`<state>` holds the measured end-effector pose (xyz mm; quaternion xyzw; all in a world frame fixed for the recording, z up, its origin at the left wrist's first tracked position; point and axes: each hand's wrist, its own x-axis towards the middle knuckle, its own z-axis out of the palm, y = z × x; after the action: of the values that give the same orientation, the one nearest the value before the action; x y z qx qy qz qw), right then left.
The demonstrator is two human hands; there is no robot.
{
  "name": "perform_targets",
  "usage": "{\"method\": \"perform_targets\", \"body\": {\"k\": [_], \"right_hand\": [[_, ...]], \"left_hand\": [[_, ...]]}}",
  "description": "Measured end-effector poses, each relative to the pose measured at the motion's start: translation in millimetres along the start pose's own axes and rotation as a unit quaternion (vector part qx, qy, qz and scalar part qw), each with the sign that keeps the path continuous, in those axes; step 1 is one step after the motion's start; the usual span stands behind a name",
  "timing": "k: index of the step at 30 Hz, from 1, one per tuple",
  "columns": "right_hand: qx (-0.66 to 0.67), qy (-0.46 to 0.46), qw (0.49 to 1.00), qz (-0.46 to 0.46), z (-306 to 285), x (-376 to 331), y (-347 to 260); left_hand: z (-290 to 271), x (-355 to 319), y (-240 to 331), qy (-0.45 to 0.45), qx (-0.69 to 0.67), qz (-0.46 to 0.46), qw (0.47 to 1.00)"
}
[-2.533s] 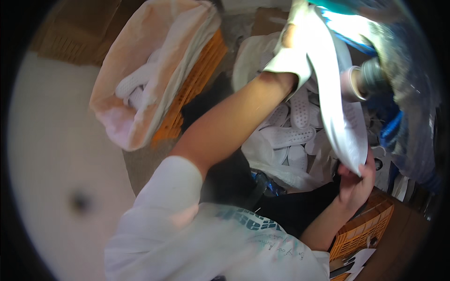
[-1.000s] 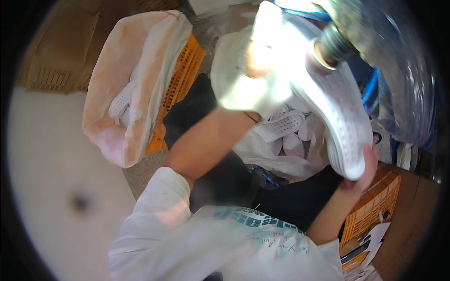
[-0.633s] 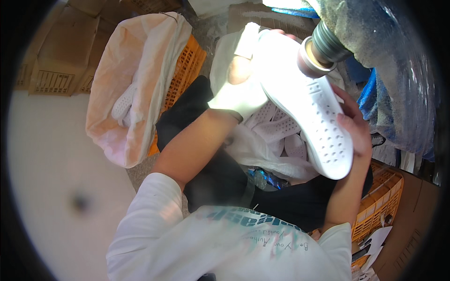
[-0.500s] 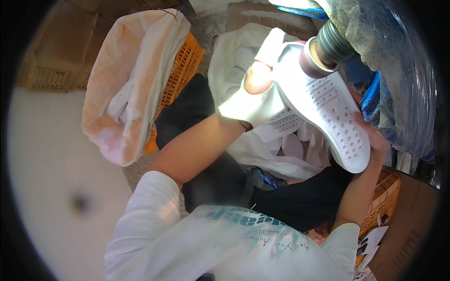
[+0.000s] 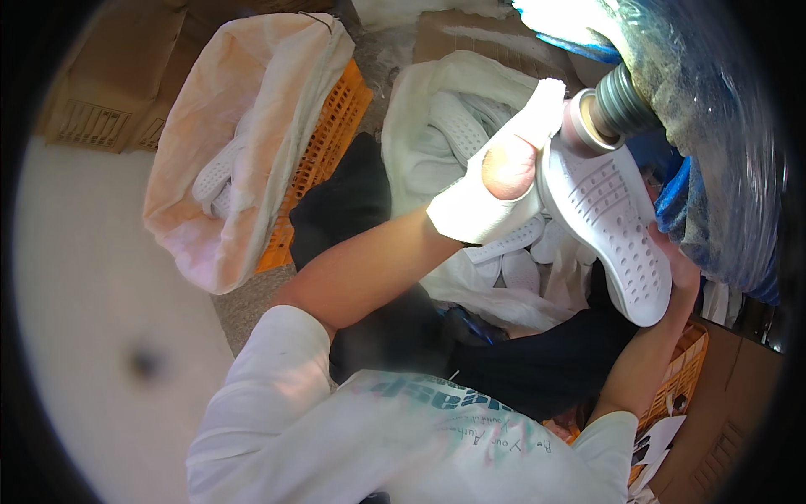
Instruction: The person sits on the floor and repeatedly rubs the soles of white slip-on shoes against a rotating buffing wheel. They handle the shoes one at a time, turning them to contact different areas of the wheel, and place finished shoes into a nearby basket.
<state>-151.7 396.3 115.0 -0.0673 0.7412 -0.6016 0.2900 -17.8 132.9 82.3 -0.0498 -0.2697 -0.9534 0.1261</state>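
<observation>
A white shoe sole (image 5: 613, 231) with a perforated tread is held up against a round grey wheel (image 5: 598, 113) on a machine at the upper right. My left hand (image 5: 504, 176), in a white glove with an open patch at the palm, grips the sole's upper end beside the wheel. My right hand (image 5: 676, 265) supports the sole's lower end from behind, mostly hidden by it. Below the sole lies a white bag (image 5: 437, 109) with several more white soles (image 5: 512, 252).
An orange crate (image 5: 327, 143) lined with a cream bag (image 5: 243, 126) holding white soles stands at the upper left. Brown cardboard boxes (image 5: 101, 118) sit far left. A machine under blue plastic wrap (image 5: 714, 143) fills the right. Another orange crate (image 5: 672, 395) is lower right.
The sole has swung from upright to lie against the wheel, and both hands have shifted along it, the left one now at its upper end.
</observation>
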Motion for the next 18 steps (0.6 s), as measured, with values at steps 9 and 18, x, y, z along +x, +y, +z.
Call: {"method": "perform_targets", "body": {"k": [9, 18], "right_hand": [[0.039, -0.030, 0.998, 0.042, 13, -29, 19], [-0.072, 0.021, 0.996, 0.056, -27, -46, -6]], "left_hand": [[-1, 5, 1, -0.075, -0.072, -0.002, 0.995], [16, 0, -5, -0.037, -0.123, -0.044, 0.991]]}}
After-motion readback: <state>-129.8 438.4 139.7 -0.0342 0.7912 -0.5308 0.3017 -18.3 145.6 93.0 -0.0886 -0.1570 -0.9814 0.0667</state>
